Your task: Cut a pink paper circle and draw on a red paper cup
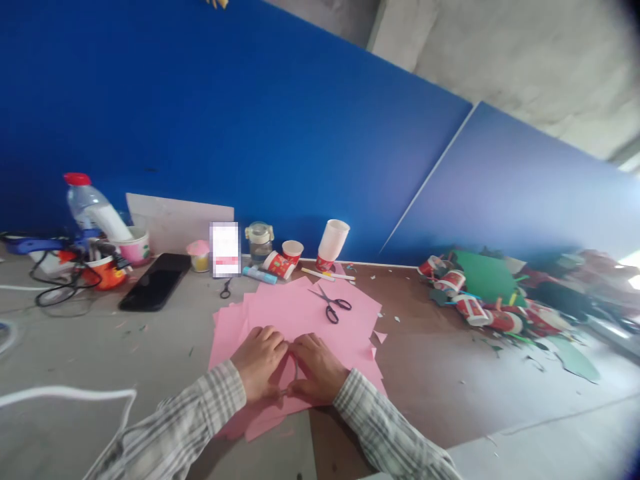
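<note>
My left hand and my right hand meet over a stack of pink paper sheets. Fingers and thumbs of both are closed around a small piece of pink paper, whose curved edge shows between them. Most of this piece is hidden by the fingers. Just beyond my right hand, black-handled scissors lie on the sheets with their blades slightly apart.
Behind the sheets stand red paper cups, a glue stick, a lidded jar and smaller scissors. A black phone and a bottle are at left. Cups and green scraps pile at right.
</note>
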Demonstrator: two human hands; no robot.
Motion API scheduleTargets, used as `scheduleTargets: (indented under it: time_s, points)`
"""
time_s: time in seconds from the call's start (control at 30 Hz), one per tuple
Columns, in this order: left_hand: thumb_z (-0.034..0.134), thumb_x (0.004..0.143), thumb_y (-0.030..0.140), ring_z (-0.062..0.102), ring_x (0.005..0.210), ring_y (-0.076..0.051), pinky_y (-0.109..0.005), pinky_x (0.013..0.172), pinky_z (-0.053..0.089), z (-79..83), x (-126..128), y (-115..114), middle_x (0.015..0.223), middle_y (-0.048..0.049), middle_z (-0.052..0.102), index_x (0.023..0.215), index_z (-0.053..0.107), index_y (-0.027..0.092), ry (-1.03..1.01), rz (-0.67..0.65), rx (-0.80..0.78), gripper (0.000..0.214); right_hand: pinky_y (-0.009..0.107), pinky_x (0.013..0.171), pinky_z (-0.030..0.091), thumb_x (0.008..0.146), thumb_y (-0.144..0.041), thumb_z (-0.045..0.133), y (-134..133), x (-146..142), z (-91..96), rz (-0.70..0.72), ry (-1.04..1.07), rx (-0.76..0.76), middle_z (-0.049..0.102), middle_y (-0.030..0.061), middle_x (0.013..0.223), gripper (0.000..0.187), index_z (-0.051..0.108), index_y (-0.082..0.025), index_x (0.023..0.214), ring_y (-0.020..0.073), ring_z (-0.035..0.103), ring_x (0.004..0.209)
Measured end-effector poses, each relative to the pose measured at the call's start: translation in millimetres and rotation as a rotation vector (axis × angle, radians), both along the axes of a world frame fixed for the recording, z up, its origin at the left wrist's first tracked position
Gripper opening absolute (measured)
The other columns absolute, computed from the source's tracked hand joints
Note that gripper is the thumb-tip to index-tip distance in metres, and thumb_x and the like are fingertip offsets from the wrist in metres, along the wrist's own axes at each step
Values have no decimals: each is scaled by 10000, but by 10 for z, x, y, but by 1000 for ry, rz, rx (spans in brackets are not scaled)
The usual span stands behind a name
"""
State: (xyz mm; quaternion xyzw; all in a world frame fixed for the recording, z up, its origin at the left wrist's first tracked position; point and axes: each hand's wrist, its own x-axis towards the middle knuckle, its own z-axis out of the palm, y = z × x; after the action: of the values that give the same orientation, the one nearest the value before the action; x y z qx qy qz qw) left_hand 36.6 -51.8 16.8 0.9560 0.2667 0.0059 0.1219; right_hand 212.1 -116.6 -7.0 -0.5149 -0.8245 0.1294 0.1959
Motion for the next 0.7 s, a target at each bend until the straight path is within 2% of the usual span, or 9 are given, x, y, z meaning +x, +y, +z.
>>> scheduleTargets:
  time_s: [0.17, 0.4, 0.57, 0.6, 0.63, 0.7]
  points:
    - [639, 429, 688, 397, 1023, -296, -437, 869, 347, -47, 61, 4, 1097, -70, 497, 1072, 474, 215, 42, 76, -95, 816, 401, 807, 438, 670, -657, 516, -24, -6, 67, -22, -26, 2, 567, 82, 1002, 649, 449, -277, 1191, 299, 519, 892]
    - [712, 424, 591, 412, 1021, -269, -381, 901, 351, 18, 67, -7, 1094, -40, 491, 1047, 495, 240, 55, 113, -218, 748, 422, 819, 450, 691, -645, 494, -49, -24, 49, -49, -10, -8, 562, 62, 1036, 604, 418, -347, 1210, 300, 524, 918]
    - [679, 445, 619, 420, 1000, -288, -408, 885, 351, 25, 93, -12, 1080, -74, 502, 1047, 501, 217, 82, 95, -172, 745, 376, 829, 467, 706, -464, 634, 37, 177, 126, 26, 80, -39, 598, 87, 1045, 571, 455, -264, 1211, 271, 563, 938]
    - [655, 448, 646, 423, 990, -300, -425, 876, 351, 19, 102, -13, 1074, -91, 506, 1033, 511, 206, 87, 90, -153, 746, 359, 817, 476, 702, -406, 666, 96, 254, 167, -13, 97, -47, 617, 88, 1028, 559, 472, -237, 1198, 258, 581, 920]
    - [634, 449, 669, 427, 978, -313, -445, 863, 350, 13, 111, -15, 1064, -106, 511, 1014, 522, 199, 89, 83, -130, 744, 335, 786, 491, 699, -353, 687, 175, 335, 211, -121, 92, -49, 634, 75, 996, 522, 501, -226, 1170, 239, 602, 879]
    - [618, 442, 690, 437, 949, -332, -478, 839, 349, 6, 133, -22, 1034, -123, 526, 974, 544, 201, 85, 73, -81, 727, 308, 718, 504, 775, -248, 618, 396, 489, 292, -241, 70, -33, 639, 79, 962, 345, 554, -181, 1108, 204, 623, 780]
